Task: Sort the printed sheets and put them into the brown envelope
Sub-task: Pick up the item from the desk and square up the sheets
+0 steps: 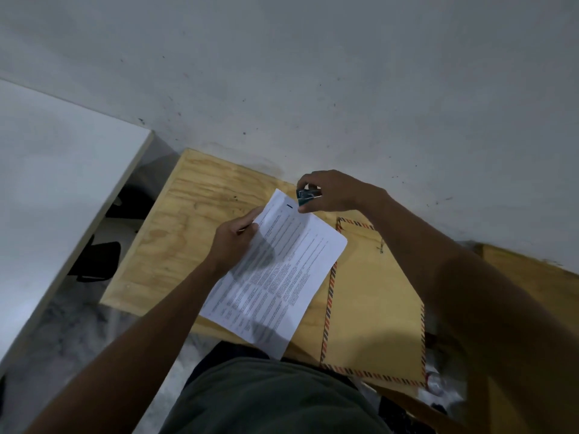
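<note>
While the left hand (238,238) pinches the white printed sheets (275,270), the right hand (329,192) grips a small dark stapler (307,194) at their far corner; the brown striped-edge envelope (376,302) lies lengthwise just right, nearer the right hand.

One stack of white printed sheets (275,274); one brown striped-edge paper envelope (376,308); one small dark stapler (306,195); two bare hands, left (233,242), right (332,191).

Left hand (236,242) grips printed sheets (275,274); right hand (332,192) pinches small stapler (307,195).
</note>
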